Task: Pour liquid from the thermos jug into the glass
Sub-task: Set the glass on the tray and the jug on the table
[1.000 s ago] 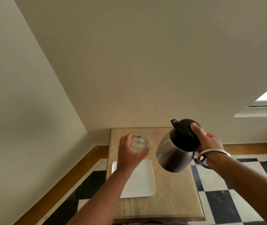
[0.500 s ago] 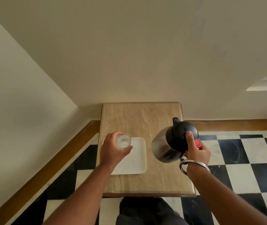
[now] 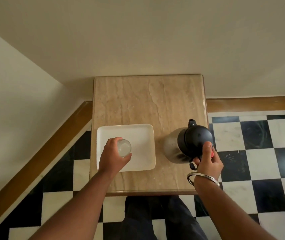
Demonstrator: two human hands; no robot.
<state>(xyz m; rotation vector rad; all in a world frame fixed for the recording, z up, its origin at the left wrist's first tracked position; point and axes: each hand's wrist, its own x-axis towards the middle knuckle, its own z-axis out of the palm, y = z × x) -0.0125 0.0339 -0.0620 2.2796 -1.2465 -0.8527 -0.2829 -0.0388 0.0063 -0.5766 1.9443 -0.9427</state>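
glass (image 3: 124,147) is being held in closed left grip (image 3: 114,156), now lowered over plate (image 3: 145,135) | thermos jug (image 3: 188,144) is being gripped right (image 3: 207,161), brought upright | pouring likely finished

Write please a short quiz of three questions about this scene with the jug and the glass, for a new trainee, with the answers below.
1. True or false: the left hand holds the glass over the white tray.
2. Which hand grips the jug?
A. left hand
B. right hand
C. neither hand
3. Fill in the missing word: the spout of the jug points away from the person, toward the ____.

Key:
1. True. The glass shows against the tray's left half.
2. B. The thumb lies on the black lid, and a metal bangle sits on that wrist.
3. Wall. It does not point toward the glass.
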